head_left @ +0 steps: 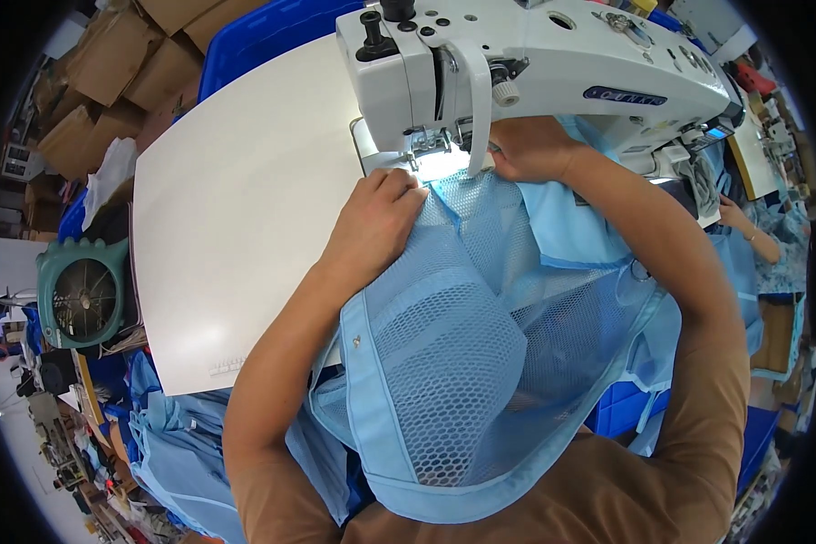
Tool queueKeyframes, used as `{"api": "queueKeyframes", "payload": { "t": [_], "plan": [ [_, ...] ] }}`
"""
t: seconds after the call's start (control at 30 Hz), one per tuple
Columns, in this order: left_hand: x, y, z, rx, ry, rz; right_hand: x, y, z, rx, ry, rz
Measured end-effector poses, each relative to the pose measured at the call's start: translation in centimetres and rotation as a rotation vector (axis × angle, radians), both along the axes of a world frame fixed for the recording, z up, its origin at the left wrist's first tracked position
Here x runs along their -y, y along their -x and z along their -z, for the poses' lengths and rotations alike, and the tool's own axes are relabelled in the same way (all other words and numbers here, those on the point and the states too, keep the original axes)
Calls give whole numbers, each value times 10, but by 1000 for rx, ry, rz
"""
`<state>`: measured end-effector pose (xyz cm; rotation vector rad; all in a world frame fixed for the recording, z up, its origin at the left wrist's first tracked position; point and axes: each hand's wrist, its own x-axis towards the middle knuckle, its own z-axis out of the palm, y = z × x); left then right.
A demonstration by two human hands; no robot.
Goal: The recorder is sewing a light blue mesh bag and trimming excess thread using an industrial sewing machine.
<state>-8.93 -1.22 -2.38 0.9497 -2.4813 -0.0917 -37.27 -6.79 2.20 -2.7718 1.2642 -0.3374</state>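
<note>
A light-blue mesh garment (453, 363) with solid fabric edging hangs from the sewing machine (553, 63) down over my lap. Its upper end lies by the lit presser foot (426, 143). My left hand (379, 218) is closed on the garment's edge just left of the foot, fingertips bent down onto the cloth. To the right of the needle area, my right hand (533, 150) grips the garment beneath the machine's arm, its fingers curled and partly hidden. A plain blue fabric panel (567, 222) hangs below my right wrist. A small metal snap (356, 342) shows on the left band.
The white sewing table (245, 218) spreads to the left. Beyond it stand a green fan (83, 292), cardboard boxes (109, 59) and a blue bin (254, 41). More blue garments (186, 453) are heaped at lower left. Another person's arm (757, 238) is at far right.
</note>
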Motion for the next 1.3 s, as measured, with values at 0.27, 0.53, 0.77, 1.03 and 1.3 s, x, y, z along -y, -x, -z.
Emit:
{"api": "queueKeyframes", "payload": {
  "t": [0.27, 0.53, 0.77, 1.03, 1.3],
  "plan": [
    [-4, 4, 2, 41, -39, -94, -14, -15, -5, -137, -100, 144],
    [-3, 2, 2, 44, -21, -80, -75, -59, 29, 264, 56, 141],
    [5, -5, 2, -80, -27, -17, -77, -49, 45, 209, 132, 84],
    [11, -6, 1, -40, 3, -27, -64, -45, 50, 248, 145, -5],
    [6, 2, 4, -47, 30, -104, -46, -31, 55, 221, 84, -39]
  ]
}}
